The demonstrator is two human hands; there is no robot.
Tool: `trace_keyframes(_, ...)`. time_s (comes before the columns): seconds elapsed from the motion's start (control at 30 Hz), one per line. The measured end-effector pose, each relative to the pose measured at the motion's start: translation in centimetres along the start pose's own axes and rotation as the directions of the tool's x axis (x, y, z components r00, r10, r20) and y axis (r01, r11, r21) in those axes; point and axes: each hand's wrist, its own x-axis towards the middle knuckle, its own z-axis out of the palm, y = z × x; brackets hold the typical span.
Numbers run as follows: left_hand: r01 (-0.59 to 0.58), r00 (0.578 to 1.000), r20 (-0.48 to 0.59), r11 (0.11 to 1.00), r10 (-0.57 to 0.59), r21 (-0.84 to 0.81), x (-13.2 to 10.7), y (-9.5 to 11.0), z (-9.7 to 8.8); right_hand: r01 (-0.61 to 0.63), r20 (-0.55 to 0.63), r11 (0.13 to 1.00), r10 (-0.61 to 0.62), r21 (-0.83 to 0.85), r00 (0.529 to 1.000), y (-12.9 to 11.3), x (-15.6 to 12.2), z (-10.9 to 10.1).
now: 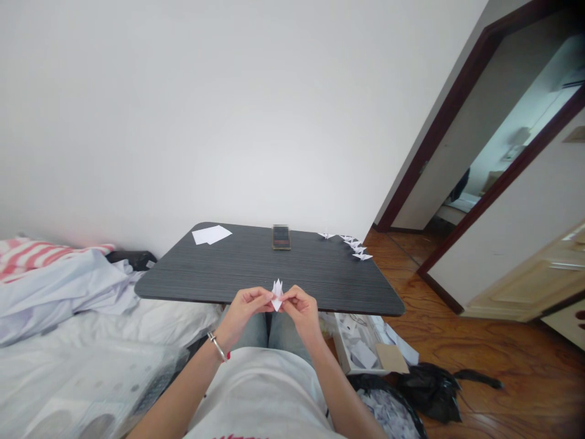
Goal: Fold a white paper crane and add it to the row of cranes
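A small piece of folded white paper (276,295) with narrow upright points is held at the near edge of the dark table (256,268). My left hand (247,308) pinches its left side between thumb and fingers. On the opposite side, my right hand (300,306) grips the paper the same way. Several finished paper cranes (362,256) stand in a row at the table's right end, with one crane (326,235) a little apart to their left. White paper sheets (211,235) lie at the far left corner.
A phone (281,238) lies near the table's back edge, by the wall. Below on the right are a box of papers (361,347), a bag of paper scraps (388,408) and a black plastic bag (429,390). Bedding and clothes (82,280) spread along the left.
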Motion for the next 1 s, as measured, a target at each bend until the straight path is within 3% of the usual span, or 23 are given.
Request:
trace_keyframes(0.2,0.014,0.997,-0.070,0.999,-0.011,0.039,0.1,-0.1,0.0,0.045,0.030,0.999,-0.044,-0.007,0.999,-0.6,-0.1,0.0)
trace_keyframes(0.37,-0.018,0.995,-0.095,0.996,0.026,0.084,0.1,-0.3,-0.2,-0.051,0.024,0.998,0.051,0.034,0.998,-0.8,-0.1,0.0)
trace_keyframes(0.57,-0.054,0.994,-0.086,0.994,0.062,0.091,0.3,-0.5,-0.2,-0.132,-0.039,0.989,0.135,0.064,0.990,-0.4,0.0,0.1)
trace_keyframes(1.0,-0.030,0.998,-0.050,0.997,0.034,0.075,0.4,-1.1,-0.5,-0.115,-0.048,0.993,0.115,0.012,0.992,-0.1,-0.1,0.3)
